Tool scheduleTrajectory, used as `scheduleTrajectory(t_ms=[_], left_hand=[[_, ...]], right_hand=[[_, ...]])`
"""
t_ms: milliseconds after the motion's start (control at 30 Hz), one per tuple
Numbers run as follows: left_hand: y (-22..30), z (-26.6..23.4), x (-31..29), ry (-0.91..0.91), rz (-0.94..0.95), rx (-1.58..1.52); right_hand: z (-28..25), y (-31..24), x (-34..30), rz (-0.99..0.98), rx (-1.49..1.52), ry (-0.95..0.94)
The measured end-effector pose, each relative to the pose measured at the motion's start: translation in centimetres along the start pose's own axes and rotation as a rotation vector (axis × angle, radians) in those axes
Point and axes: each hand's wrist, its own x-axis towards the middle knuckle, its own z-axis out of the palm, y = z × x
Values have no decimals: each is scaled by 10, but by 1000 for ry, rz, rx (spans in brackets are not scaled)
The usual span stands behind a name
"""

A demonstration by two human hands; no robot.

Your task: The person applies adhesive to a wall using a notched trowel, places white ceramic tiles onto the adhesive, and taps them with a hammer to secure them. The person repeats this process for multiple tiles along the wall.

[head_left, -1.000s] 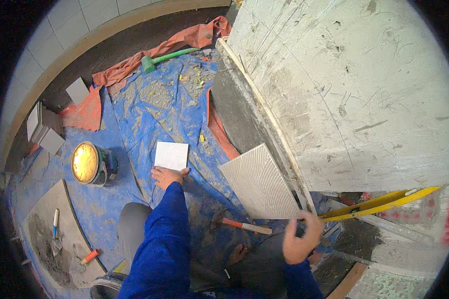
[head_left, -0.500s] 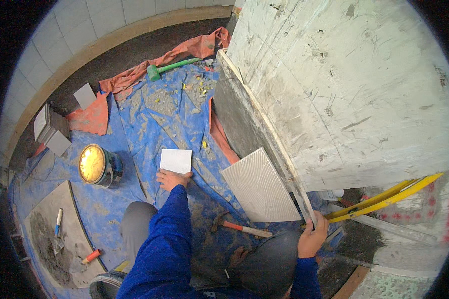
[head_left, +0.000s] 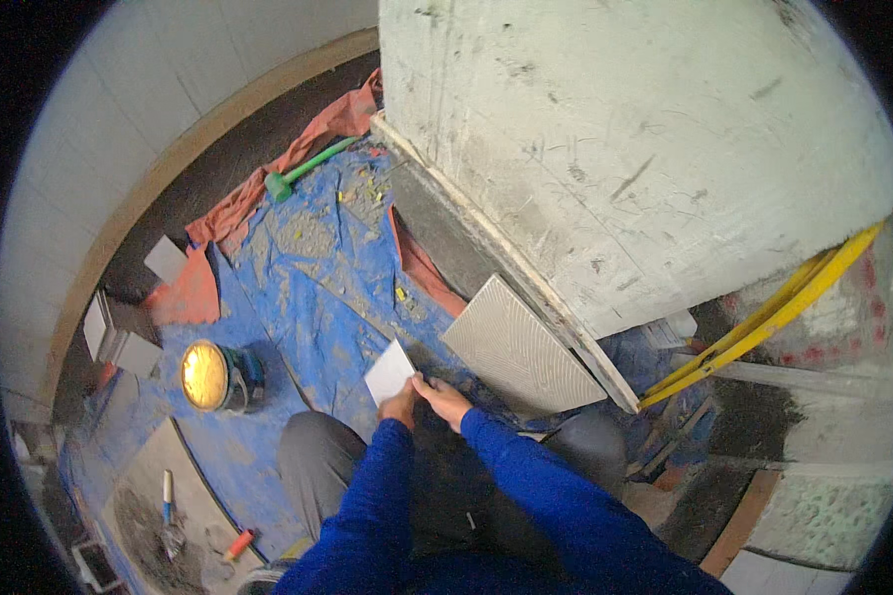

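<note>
A small white square tile (head_left: 389,373) is held tilted in front of my knees. My left hand (head_left: 397,406) is closed on its near edge. My right hand (head_left: 446,402) pinches the tile's right corner, its fingertips close to the left hand; some fingers are hidden. Just right of the hands, a large tile (head_left: 523,347) with combed ridges on its face leans beside the low dark wall base. A pale, mortar-crusted strip (head_left: 526,250) runs along that base, under the light panel.
A bucket (head_left: 204,376) stands left of my knees on the blue tarp (head_left: 268,367). Behind it lie stacked tiles (head_left: 134,354). A green mallet (head_left: 280,187) rests at the back. A board (head_left: 139,496) with trowels is at lower left; a yellow bar (head_left: 754,332) slants at right.
The small tile has been lifted off the tarp and tilted. My right hand has left the strip's near end and joined the left at the tile. The view has swung right.
</note>
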Motion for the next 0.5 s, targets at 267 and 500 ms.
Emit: scheduleTrajectory(t_ms=[267, 500], left_hand=[[-16, -14, -27, 274, 137, 375], [149, -39, -40, 257, 539, -661]], right_hand=[[6, -20, 17, -290, -465, 266], [-92, -251, -132, -1072, -755, 576]])
